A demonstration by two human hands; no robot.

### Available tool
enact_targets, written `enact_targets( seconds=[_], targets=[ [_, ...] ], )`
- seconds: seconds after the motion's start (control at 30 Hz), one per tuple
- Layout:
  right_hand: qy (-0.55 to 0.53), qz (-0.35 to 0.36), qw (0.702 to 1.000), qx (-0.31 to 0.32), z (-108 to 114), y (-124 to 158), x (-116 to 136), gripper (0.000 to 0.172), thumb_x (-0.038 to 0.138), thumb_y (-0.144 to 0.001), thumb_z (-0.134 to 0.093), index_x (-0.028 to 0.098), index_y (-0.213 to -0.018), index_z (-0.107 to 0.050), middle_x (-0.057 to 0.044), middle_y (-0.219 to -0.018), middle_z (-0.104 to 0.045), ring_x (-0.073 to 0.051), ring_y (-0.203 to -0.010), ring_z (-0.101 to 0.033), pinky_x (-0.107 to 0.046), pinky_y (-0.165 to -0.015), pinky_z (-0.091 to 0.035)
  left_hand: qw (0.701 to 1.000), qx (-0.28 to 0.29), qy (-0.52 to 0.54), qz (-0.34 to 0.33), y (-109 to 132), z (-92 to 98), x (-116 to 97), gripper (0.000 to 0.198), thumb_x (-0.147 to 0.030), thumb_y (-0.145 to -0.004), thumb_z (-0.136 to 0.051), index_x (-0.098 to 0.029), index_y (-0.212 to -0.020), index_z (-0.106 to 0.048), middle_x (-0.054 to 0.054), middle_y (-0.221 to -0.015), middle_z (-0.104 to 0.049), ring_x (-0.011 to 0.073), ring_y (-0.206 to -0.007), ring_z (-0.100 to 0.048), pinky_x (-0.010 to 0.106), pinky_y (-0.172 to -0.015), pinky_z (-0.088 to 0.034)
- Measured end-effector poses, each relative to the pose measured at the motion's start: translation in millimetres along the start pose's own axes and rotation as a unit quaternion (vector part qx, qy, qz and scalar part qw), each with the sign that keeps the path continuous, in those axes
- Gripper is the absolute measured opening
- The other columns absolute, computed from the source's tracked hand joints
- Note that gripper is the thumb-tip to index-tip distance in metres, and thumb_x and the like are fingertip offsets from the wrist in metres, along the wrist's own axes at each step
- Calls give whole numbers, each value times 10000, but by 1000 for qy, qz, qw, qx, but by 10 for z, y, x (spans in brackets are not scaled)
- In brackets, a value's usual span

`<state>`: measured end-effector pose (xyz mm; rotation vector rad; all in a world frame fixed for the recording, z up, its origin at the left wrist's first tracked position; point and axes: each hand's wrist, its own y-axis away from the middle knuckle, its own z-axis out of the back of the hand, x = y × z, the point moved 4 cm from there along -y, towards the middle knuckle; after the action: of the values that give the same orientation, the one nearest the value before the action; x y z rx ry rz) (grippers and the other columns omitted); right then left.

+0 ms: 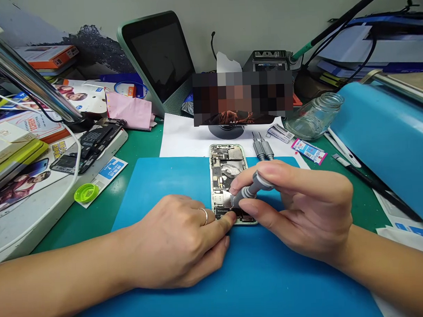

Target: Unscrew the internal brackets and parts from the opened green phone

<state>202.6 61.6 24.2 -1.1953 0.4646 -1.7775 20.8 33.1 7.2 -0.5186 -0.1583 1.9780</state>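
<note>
An opened phone [229,176] lies face-down at the far middle of the blue mat [163,178], its circuit boards bared, as I watch from the head camera. My right hand [303,206] is closed around a grey screwdriver [249,190], thumb and forefinger pinching its shaft, the tip angled down into the phone's lower half. My left hand [179,238] rests on the mat, fingers curled, its fingertip pressing the phone's bottom edge; a ring shows on one finger. Both hands cover the phone's lower end, so the point where the tip meets the board is hidden. Just beyond the phone, two spare screwdrivers [262,147] lie side by side on white paper [179,136]. A glass jar [316,115] lies on its side to the right, near a blue machine housing [387,138]. To the left, a green bottle cap [86,192] sits by another dismantled phone [89,146] on a white tray. A dark-screened tablet [159,58] leans at the back of the green table [141,142]
</note>
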Motion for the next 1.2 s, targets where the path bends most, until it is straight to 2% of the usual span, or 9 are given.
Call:
enact_targets(
  seconds=[0.23, 0.4, 0.53, 0.67, 0.77, 0.93, 1.03, 1.13, 1.2],
  targets=[
    [-7, -6, 1000, -1, -9, -13, -8, 701, 28, -906, -723, 336, -1504, -522, -62, -1177, -784, -201, -947, -770, -362, -783, -697, 1000, 1, 4, -1, 0, 9, 0, 287, -183, -1042, -506, -65, -1176, -731, 8, -695, -670, 200, -521, -598, 407, -476, -433],
    [-10, 8, 1000, 1, -26, -9, -20, 745, -1, -899, -699, 312, -1542, -490, -72, -1222, -759, -196, -981, -753, -353, -821, -685, 1000, 2, 5, 0, -5, -5, 8, 288, -190, -1037, -523, -61, -1199, -724, 6, -699, -671, 204, -527, -597, 408, -476, -445],
    [-5, 9, 1000, -2, -34, -4, -23, 742, -2, -898, -674, 288, -1551, -475, -83, -1229, -749, -191, -944, -743, -336, -768, -678, 1000, 4, 2, 2, -1, -15, 7, 301, -184, -1039, -513, -52, -1226, -708, 8, -701, -669, 206, -531, -599, 403, -484, -456],
    [0, 11, 1000, -6, -24, 8, -20, 662, 42, -915, -696, 240, -1516, -501, -119, -1239, -734, -203, -946, -732, -352, -733, -676, 1000, 6, 1, 2, 4, -16, -2, 281, -182, -1041, -503, -71, -1190, -714, 6, -698, -662, 208, -522, -587, 407, -475, -441],
    [-4, 8, 1000, -1, -27, 14, -28, 650, 84, -909, -754, 261, -1489, -520, -111, -1248, -730, -207, -996, -723, -323, -697, -673, 1000, 4, 3, 5, 3, -16, 3, 259, -185, -1040, -507, -90, -1150, -721, -3, -685, -651, 206, -513, -575, 409, -466, -432],
    [-7, -3, 1000, -16, -30, 12, -28, 700, -20, -884, -683, 263, -1497, -499, -107, -1277, -701, -203, -986, -699, -355, -761, -674, 1000, 3, -6, 1, -1, -29, 9, 307, -201, -1049, -500, -63, -1244, -693, 3, -710, -665, 204, -531, -584, 403, -474, -440],
    [-5, -1, 1000, -8, -30, 6, -14, 689, -33, -880, -653, 244, -1493, -506, -112, -1256, -699, -204, -960, -696, -365, -753, -661, 1000, 2, -2, 2, -7, -25, 6, 274, -189, -1048, -494, -84, -1191, -703, -1, -700, -657, 202, -521, -571, 403, -474, -428],
    [0, 18, 1000, -2, -25, 4, -1, 685, -6, -875, -713, 225, -1489, -517, -107, -1191, -717, -203, -930, -694, -350, -713, -643, 1000, 2, 5, 5, -6, -19, 2, 211, -181, -1043, -502, -135, -1071, -706, -6, -691, -653, 204, -518, -571, 403, -480, -426],
    [5, 23, 1000, -4, -28, 8, -3, 710, -12, -861, -739, 225, -1493, -519, -98, -1181, -729, -194, -907, -699, -348, -718, -644, 1000, 3, 5, 6, 0, -19, 0, 201, -187, -1042, -509, -139, -1067, -703, -4, -697, -657, 206, -522, -575, 404, -481, -430]
  ],
)
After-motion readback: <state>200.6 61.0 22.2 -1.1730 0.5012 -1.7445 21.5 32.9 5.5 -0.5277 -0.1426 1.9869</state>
